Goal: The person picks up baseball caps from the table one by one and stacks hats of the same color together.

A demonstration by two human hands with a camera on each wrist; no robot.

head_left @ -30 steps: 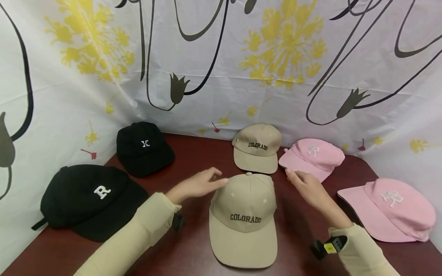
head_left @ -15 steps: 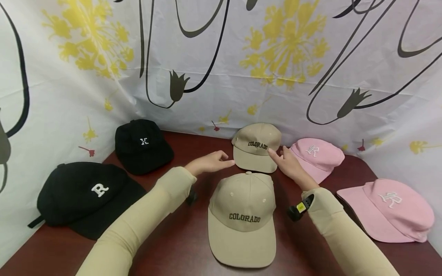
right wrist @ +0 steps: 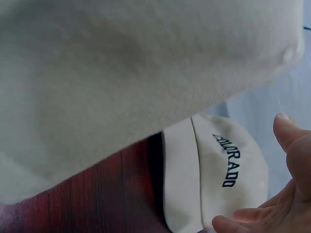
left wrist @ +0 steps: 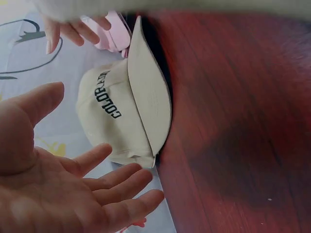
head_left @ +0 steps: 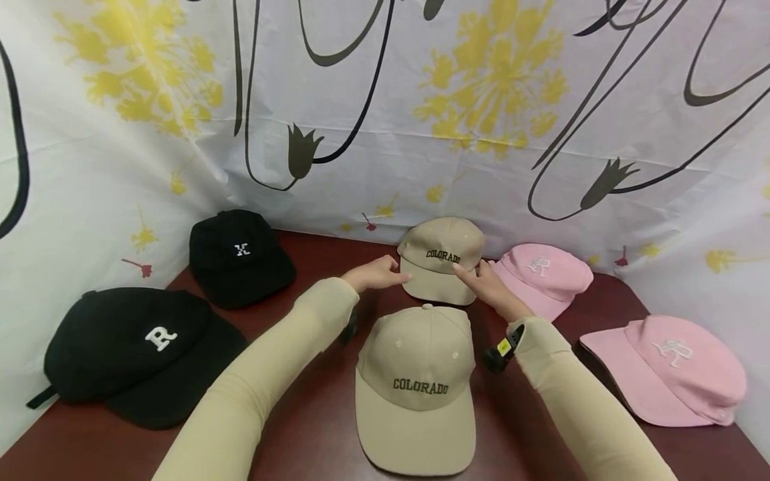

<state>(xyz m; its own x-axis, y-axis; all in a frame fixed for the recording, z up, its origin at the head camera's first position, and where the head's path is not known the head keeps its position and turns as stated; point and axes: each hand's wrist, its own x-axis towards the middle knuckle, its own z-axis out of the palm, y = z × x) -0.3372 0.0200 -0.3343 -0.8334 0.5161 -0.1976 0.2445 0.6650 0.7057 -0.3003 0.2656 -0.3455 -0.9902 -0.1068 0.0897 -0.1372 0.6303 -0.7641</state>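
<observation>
At the back middle of the table stands a beige baseball cap (head_left: 444, 257) lettered COLORADO, its brim toward me. My left hand (head_left: 380, 272) is at the cap's left side, fingers spread and holding nothing. On the opposite side my right hand (head_left: 488, 286) is held out with its thumb over the brim in the head view. In the left wrist view the left palm (left wrist: 53, 189) faces the cap (left wrist: 114, 111) with the fingers extended. The right wrist view has the fingers (right wrist: 238, 223) close by the cap (right wrist: 233, 170), partly cut off by the frame.
A second beige cap (head_left: 415, 394) lies in front, between my forearms. Two black caps (head_left: 240, 260) sit on the left. Two pink caps (head_left: 674, 367) are on the right, one just beside my right hand. A printed white cloth (head_left: 361, 100) hangs behind the dark red table (head_left: 325, 427).
Both hands have reached forward from above the front beige cap to the sides of the back one. The right hand has also moved left, away from the pink cap. The caps remain in place.
</observation>
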